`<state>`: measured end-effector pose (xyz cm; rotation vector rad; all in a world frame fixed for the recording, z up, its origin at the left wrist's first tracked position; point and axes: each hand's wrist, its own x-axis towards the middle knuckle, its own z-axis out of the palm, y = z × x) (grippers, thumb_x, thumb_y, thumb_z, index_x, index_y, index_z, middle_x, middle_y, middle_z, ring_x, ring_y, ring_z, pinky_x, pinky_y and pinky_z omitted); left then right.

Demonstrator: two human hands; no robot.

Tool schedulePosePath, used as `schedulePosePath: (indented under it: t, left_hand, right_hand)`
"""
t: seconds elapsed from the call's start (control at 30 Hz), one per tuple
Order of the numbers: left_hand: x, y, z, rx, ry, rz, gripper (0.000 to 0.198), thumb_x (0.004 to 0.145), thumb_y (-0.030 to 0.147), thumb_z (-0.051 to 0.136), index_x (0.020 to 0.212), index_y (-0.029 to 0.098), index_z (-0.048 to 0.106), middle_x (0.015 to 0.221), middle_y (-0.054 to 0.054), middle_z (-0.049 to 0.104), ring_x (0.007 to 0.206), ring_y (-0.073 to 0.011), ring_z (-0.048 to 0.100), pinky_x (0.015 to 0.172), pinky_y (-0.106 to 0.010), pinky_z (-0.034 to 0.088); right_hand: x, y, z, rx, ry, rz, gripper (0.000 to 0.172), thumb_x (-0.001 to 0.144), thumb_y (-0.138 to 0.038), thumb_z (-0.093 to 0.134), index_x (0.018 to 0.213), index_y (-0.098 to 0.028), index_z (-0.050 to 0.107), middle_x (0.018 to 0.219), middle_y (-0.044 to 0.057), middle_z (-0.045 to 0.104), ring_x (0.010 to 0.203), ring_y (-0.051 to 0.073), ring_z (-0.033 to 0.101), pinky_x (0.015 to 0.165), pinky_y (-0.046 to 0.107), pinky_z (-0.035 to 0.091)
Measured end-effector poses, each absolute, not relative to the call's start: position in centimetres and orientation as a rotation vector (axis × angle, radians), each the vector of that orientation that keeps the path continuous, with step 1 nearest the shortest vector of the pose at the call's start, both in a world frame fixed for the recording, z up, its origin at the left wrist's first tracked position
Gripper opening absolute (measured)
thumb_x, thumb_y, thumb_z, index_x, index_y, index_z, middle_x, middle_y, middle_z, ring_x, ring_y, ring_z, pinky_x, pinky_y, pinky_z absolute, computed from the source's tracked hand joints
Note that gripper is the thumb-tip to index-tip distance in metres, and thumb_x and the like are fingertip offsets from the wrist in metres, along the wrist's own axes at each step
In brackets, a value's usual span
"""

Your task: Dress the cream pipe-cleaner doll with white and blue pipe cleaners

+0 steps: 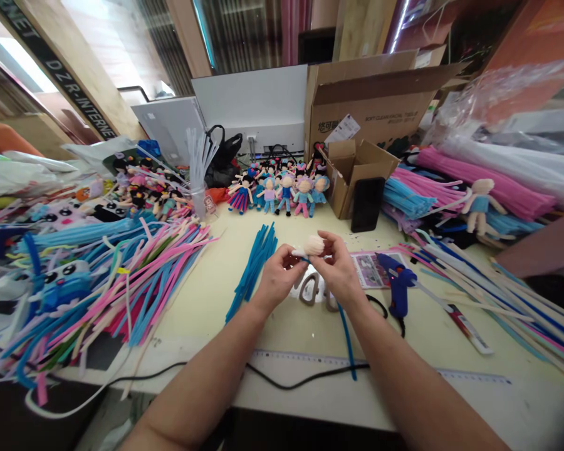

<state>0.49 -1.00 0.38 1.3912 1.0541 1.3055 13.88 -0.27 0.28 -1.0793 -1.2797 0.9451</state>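
Observation:
My left hand (280,274) pinches the left side of a small cream doll piece (314,244), which looks made of pipe cleaners. Fingers of my right hand (338,270) close around its right side, with the rounded cream end showing between the hands. A blue pipe cleaner (346,343) hangs below my right hand toward the table's front; a bit of blue also shows at my fingertips. Under the hands lie scissors (309,290), mostly their grey handles in sight. A bundle of blue pipe cleaners (252,266) rests left of my left hand.
A blue glue gun (400,285) stands to the right beside a printed card (370,270). Behind are finished dolls (286,193), a black phone (367,203) and cardboard boxes (357,116). Colourful pipe cleaners (160,269) heap at left. A ruler (474,377) and black cable (291,386) cross the front.

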Motion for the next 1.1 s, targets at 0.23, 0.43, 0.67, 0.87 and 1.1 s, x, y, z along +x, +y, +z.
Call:
schedulePosePath:
  t: [0.23,0.43,0.67,0.87,1.1]
  left_hand:
    - [0.1,-0.1,-0.3,1.119,1.033,1.383,0.029,0.065,0.031,0.074,0.079,0.017,0.053,0.072,0.003,0.06,0.066,-0.0098,0.057,0.066,-0.023,0.045]
    - [-0.1,0.1,-0.3,1.067,0.977,1.389,0.03,0.065,0.028,0.075,0.084,0.017,0.055,0.077,0.002,0.064,0.073,-0.0112,0.06,0.072,-0.025,0.046]
    - [0.0,-0.2,-0.3,1.149,1.009,1.417,0.029,0.065,0.027,0.075,0.084,0.017,0.056,0.074,0.003,0.063,0.071,-0.0096,0.059,0.069,-0.022,0.044]
    - [0.2,-0.5,-0.2,1.218,1.061,1.428,0.028,0.065,0.028,0.075,0.082,0.018,0.056,0.072,0.003,0.061,0.068,-0.0095,0.057,0.066,-0.022,0.045]
    - [0.2,-0.5,-0.3,1.229,1.064,1.422,0.026,0.065,0.029,0.075,0.081,0.018,0.057,0.073,0.003,0.061,0.068,-0.0093,0.056,0.066,-0.022,0.045]
  right_hand:
    - [14.5,0.1,0.6,-1.06,-1.204,1.002,0.044,0.07,-0.036,0.065,0.108,-0.02,0.051,0.093,0.004,0.058,0.077,0.015,0.054,0.068,0.03,0.045]
    - [15.0,-0.1,1.3,-1.196,-1.31,1.04,0.026,0.075,-0.043,0.06,0.069,-0.018,0.06,0.064,-0.001,0.055,0.062,0.014,0.049,0.059,0.028,0.039]
    - [13.9,-0.3,0.7,-1.077,-1.058,1.386,0.026,0.065,-0.043,0.071,0.07,-0.018,0.064,0.065,-0.001,0.057,0.058,0.012,0.048,0.054,0.026,0.036]
    - [13.6,-0.3,0.3,-0.998,-0.88,1.496,0.031,0.056,-0.041,0.078,0.068,-0.018,0.061,0.06,-0.005,0.055,0.054,0.009,0.043,0.052,0.025,0.032]
    - [13.7,-0.4,0.0,-1.007,-0.891,1.508,0.03,0.059,-0.04,0.076,0.072,-0.017,0.062,0.066,-0.002,0.059,0.056,0.011,0.048,0.053,0.025,0.035]
